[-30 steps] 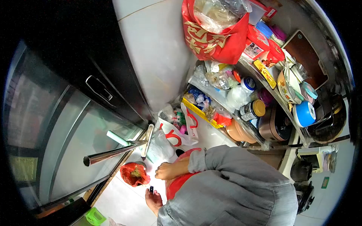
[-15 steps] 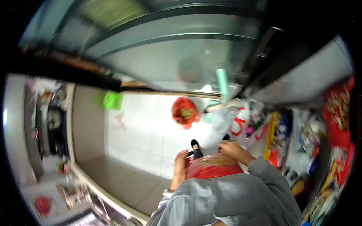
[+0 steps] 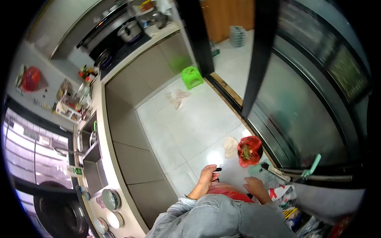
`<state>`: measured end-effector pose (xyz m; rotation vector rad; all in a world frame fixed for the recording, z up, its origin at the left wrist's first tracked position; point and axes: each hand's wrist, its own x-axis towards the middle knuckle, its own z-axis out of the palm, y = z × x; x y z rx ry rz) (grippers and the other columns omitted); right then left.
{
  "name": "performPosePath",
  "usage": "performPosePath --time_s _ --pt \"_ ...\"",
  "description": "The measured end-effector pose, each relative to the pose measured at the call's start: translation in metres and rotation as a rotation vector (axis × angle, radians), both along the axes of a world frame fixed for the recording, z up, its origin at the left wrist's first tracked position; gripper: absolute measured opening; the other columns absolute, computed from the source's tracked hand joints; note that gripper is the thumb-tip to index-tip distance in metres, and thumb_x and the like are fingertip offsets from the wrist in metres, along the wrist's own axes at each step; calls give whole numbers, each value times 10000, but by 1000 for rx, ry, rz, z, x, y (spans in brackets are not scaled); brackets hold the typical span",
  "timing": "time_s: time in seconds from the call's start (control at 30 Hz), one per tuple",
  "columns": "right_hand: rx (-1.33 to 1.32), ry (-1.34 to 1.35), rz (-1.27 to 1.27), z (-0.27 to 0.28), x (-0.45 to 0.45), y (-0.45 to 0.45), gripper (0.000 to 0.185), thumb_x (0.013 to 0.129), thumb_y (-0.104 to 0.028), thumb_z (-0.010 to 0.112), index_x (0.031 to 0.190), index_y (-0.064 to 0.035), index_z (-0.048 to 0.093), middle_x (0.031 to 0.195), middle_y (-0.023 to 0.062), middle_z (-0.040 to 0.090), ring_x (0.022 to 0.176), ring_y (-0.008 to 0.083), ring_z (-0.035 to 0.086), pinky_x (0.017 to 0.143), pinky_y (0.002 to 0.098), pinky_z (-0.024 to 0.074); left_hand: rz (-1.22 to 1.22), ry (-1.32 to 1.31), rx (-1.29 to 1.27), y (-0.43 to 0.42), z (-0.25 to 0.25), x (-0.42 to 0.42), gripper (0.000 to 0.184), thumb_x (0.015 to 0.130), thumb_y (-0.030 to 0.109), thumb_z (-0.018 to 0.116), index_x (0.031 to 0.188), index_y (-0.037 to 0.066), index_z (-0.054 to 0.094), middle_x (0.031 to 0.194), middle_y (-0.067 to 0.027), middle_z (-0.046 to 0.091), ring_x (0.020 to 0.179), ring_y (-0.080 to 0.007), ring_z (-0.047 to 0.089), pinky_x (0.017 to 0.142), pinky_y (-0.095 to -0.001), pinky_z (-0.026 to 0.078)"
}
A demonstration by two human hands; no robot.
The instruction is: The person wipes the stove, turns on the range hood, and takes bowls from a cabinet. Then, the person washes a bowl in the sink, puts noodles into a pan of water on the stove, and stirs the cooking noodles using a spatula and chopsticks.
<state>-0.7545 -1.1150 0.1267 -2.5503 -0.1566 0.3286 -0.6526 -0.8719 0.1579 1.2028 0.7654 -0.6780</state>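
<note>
My left hand (image 3: 207, 177) is in front of my waist, its fingers curled round a small black object (image 3: 218, 169) whose kind I cannot make out. To its right, my right hand (image 3: 256, 188) hangs with the back up and fingers loosely bent; no held thing shows. Between the hands, against my front, is a shiny red sheet-like thing (image 3: 228, 191), partly hidden by my grey top. On the floor ahead stands a bin lined with a red bag (image 3: 249, 151), with greenish scraps inside. A pale cloth (image 3: 230, 147) lies beside it.
A green stool (image 3: 192, 77) stands by the doorway, near a crumpled cloth (image 3: 177, 98). Along the left runs a counter (image 3: 119, 190) with bowls, a sink (image 3: 94, 166) and a stove with a pot (image 3: 129, 31). A glass sliding door (image 3: 301, 103) and bags (image 3: 283, 195) are at right.
The view has turned left, bringing the counter, sink and stove into fuller sight. The bin now appears farther right. My right hand looks apart from the red thing it was against.
</note>
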Motion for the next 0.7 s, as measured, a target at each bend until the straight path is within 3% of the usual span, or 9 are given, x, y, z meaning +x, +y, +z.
performPosePath --time_s 0.2,0.4,0.6,0.7 --pt "58 -93 189 12 107 86 281 746 -235 567 954 -45 566 892 155 600 825 337 571 701 426 457 323 -44 21 108 9 42 138 832 87 489 959 74 540 786 -43 584 536 -118 563 424 -213 446" --pt "-14 26 247 48 190 131 282 755 -242 553 972 -62 562 880 170 604 835 348 570 696 436 455 586 -13 -30 170 -12 74 127 827 77 479 940 66 537 754 -55 573 500 -133 556 397 -229 445" --pt "-136 251 329 35 281 147 358 768 -276 551 1055 -62 552 1005 173 589 912 336 561 761 427 449 820 -69 -34 230 -17 123 135 797 56 471 911 68 540 715 -55 554 490 -157 561 401 -243 455" --pt "-159 229 406 24 350 167 375 770 -269 555 1085 -65 543 1036 164 578 939 327 552 785 408 446 918 -73 56 259 -3 164 128 797 70 477 907 63 542 704 -51 539 497 -158 564 402 -240 455"
